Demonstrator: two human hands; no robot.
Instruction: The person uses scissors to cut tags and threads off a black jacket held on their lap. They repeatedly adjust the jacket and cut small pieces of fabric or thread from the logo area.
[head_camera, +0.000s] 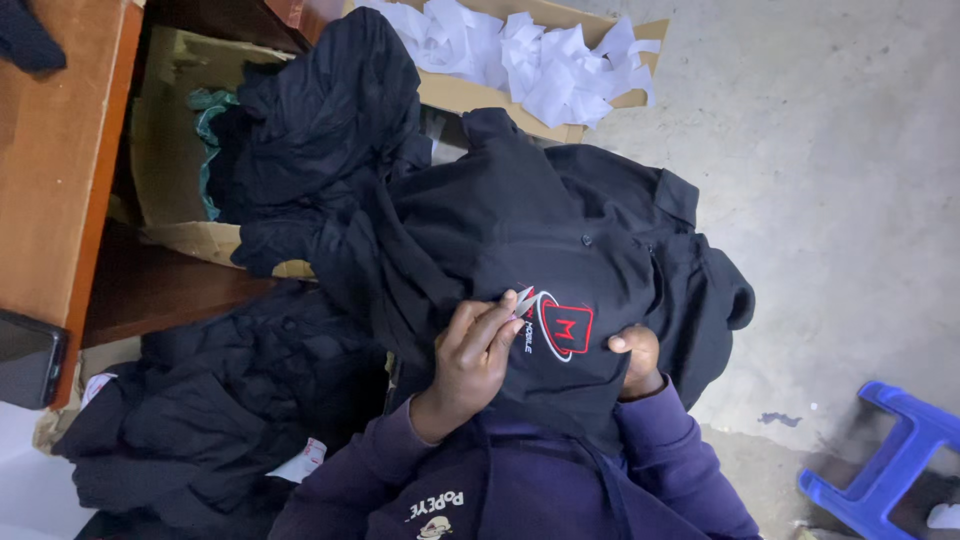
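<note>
Grey concrete floor (840, 170), cardboard box (500, 100), blue plastic stool (885, 470), black garments (200, 420)

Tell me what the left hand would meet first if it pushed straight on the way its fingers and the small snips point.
The left hand points its small snips at the red and white embroidered emblem on the black shirt; it would probably meet that first.

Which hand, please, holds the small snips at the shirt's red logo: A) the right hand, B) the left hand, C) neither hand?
B: the left hand pinches the snips beside the logo, while the right hand grips the shirt.
</note>
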